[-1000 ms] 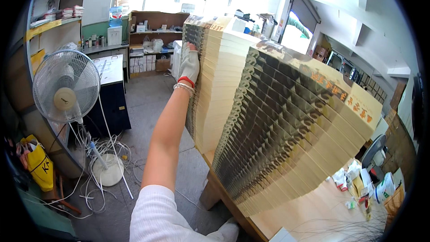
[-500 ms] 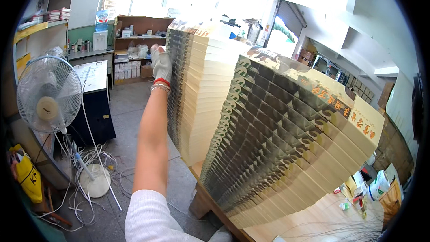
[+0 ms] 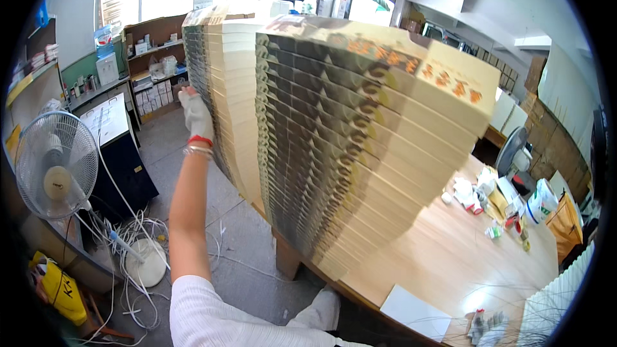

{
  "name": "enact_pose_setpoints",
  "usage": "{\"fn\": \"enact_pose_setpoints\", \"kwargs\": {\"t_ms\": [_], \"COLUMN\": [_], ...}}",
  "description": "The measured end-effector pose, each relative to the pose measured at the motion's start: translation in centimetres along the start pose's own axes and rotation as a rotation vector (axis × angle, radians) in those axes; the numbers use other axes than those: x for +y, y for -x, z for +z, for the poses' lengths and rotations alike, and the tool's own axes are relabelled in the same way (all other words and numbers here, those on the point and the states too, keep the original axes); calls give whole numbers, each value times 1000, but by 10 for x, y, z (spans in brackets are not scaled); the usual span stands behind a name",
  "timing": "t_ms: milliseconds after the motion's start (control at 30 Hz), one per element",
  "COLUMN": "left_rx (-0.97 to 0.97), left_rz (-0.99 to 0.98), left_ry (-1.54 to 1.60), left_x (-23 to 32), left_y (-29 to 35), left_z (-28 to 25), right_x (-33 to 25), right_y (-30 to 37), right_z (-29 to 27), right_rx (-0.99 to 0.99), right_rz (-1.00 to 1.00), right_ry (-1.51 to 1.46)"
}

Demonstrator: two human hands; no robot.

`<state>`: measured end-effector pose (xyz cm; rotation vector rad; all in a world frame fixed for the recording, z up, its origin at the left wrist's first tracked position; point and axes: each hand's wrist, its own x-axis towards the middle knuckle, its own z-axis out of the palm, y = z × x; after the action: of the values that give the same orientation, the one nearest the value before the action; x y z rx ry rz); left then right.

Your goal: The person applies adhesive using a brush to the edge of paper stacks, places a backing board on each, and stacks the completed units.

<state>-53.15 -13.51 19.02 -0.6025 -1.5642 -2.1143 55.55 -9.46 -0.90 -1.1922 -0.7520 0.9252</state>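
Observation:
My left hand (image 3: 197, 115), in a pale glove with bare fingertips, rests along the left side of the far stack (image 3: 241, 77). Its fingers stretch upward against that side and seem to grip nothing. A red band and bracelets circle the wrist. Nearer to me towers a second stack (image 3: 315, 135) of identical printed pieces, dark at one side and cream at the other, with orange lettering on top. Whether they are books or flat boxes I cannot tell. Both stand on a wooden table (image 3: 443, 250). My right hand is out of view.
A standing fan (image 3: 56, 167) and tangled white cables (image 3: 138, 276) occupy the floor at left, near a dark cabinet (image 3: 119, 154). Small items and a white tub (image 3: 542, 199) lie on the table's right. A white sheet (image 3: 416, 311) lies at its front edge.
The view has swung right and down, showing more of the tabletop. My left hand has moved lower along the far stack's side.

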Motion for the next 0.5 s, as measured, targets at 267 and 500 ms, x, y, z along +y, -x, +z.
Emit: {"fn": "enact_pose_setpoints", "kwargs": {"t_ms": [267,500], "left_rx": [-288,-203], "left_rz": [369,670], "left_ry": [-202,-142], "left_x": [124,198], "left_y": [201,269], "left_z": [3,7], "right_x": [-18,-7], "right_y": [-21,-5], "right_z": [43,26], "right_rx": [63,71], "right_rz": [107,63], "right_ry": [59,106]}}
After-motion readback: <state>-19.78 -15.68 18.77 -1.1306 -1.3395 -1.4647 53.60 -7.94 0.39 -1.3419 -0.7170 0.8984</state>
